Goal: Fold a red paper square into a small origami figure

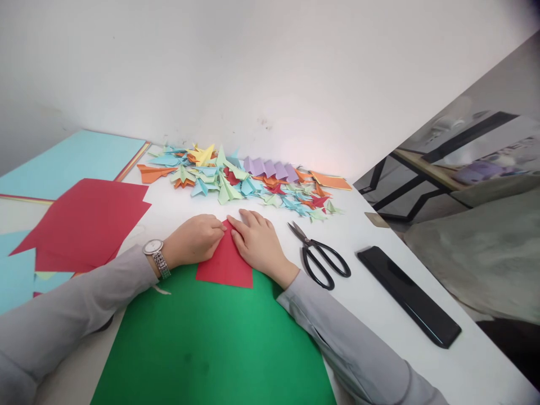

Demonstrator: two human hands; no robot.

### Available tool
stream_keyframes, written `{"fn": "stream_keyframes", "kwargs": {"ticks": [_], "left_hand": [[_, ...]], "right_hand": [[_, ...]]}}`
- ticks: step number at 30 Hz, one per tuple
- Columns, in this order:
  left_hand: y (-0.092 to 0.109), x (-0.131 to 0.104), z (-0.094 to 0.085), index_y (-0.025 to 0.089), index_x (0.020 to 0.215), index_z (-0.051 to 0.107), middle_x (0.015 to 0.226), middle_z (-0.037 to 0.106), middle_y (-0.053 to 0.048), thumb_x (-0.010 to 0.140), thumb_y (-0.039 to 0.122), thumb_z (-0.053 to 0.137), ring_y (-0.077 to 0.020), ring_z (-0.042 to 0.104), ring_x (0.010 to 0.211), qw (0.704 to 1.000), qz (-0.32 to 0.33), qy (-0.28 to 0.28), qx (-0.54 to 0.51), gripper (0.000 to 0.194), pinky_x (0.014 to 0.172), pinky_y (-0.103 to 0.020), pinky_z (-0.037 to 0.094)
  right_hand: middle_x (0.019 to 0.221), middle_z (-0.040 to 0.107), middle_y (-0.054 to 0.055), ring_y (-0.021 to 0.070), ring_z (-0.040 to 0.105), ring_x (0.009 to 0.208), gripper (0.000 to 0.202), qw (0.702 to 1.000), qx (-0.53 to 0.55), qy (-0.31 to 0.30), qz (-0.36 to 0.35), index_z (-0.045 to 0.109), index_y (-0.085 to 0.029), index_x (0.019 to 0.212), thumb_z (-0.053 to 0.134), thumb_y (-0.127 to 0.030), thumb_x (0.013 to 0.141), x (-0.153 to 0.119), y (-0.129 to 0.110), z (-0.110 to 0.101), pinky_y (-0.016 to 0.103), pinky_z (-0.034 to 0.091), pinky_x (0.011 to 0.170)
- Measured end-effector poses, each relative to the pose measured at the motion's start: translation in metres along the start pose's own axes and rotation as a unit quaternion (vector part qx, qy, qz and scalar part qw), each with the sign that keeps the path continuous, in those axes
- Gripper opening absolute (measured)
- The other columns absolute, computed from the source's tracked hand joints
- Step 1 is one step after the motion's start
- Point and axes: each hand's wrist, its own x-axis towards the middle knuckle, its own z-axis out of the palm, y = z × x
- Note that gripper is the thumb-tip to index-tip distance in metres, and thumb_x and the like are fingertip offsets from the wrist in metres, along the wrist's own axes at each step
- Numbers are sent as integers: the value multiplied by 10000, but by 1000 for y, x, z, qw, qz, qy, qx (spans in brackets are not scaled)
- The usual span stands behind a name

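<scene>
A piece of red paper (pixel 225 270) lies on the green sheet (pixel 211 337), its far end narrowed to a point with folded-in sides. My left hand (pixel 200 239), with a watch at the wrist, is curled closed and pinches the paper's upper left edge. Across the upper right side rests my right hand (pixel 261 244), fingers spread and fairly straight, fingertips touching the paper near the tip. The two hands are close together but apart. To the right of my right hand lie black-handled scissors (pixel 323 256), their blades slightly parted.
Many small folded paper pieces (pixel 228 177) in mixed colours are heaped along the wall. On the left are red sheets (pixel 88 225) and a stack of large light-blue sheets (pixel 76 160). A long black case (pixel 409 295) lies near the table's right edge.
</scene>
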Motion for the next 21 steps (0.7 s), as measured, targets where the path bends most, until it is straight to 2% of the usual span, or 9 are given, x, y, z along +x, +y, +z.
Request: {"fn": "stream_keyframes", "kwargs": {"ticks": [10,21], "left_hand": [[8,-4,-4,183,666,682,696,703,-46,805,104,451,-164,643,688,999,-33,43,9,281,803,-357,490],[16,-18,-13,189,578,655,642,708,-39,756,131,486,-168,626,614,992,-99,73,21,253,703,-331,494]], "right_hand": [[1391,483,110,294,425,1246,423,1000,3,-3,3,516,-259,1332,352,-333,949,1,0,-1,450,360,977],[1394,480,98,291,418,1252,427,1000,12,5,2,515,-270,1329,338,-356,951,0,0,1,446,349,989]]}}
